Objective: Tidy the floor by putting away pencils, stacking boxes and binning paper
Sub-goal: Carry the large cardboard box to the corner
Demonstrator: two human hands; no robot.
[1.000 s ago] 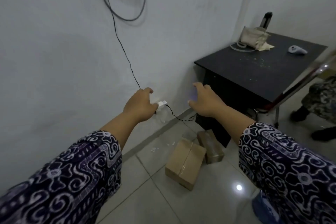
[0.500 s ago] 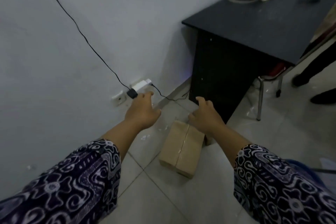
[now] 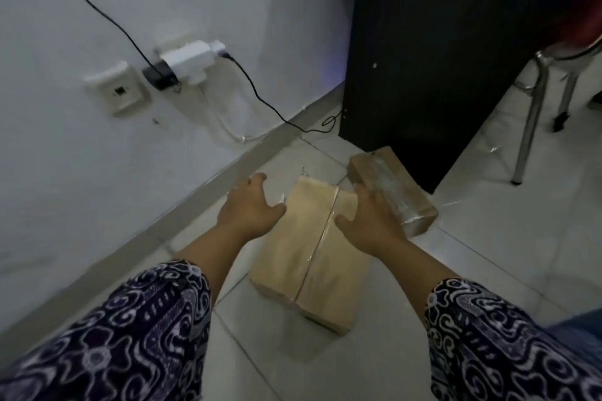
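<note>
A large tan cardboard box (image 3: 312, 257), taped down its middle, lies flat on the tiled floor. A smaller brown box (image 3: 394, 185), wrapped in clear tape, lies just beyond it to the right, against the black desk. My left hand (image 3: 250, 208) hovers open at the large box's far left corner, fingers spread. My right hand (image 3: 371, 215) is open over the large box's far right part, its fingers reaching the small box's near edge. Neither hand grips anything. No pencils or paper are visible.
The black desk panel (image 3: 439, 58) stands right behind the boxes. A wall socket with a white adapter (image 3: 192, 58) and black cables (image 3: 260, 98) sits low on the wall at left. Chrome chair legs (image 3: 534, 117) stand at right. Something blue (image 3: 580, 322) shows at the right edge.
The view has dropped down and closer to the floor. Both hands have lowered from in front of the wall to just above the boxes, spread open.
</note>
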